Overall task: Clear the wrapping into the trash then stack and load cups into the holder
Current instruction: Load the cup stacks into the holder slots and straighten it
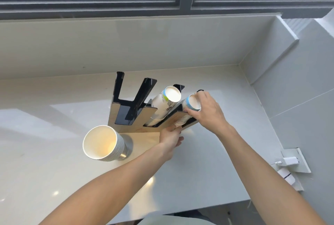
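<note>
Right hand: the right hand (206, 111) gripped the top of the right-slot cup stack (191, 106), seated in the holder (133, 114).
Left hand: the left hand (170, 139) pressed the holder's front edge, fingers curled on it.
Loose stack: the loose cups (103, 143) stood beside the holder on the counter (226, 152).
Risk: a hard push could probably tip the holder, or jam the stack crooked.
Wrapping: none in view.

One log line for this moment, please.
right hand gripping cup stack in holder | left hand steadying base | loose stack waiting
</note>
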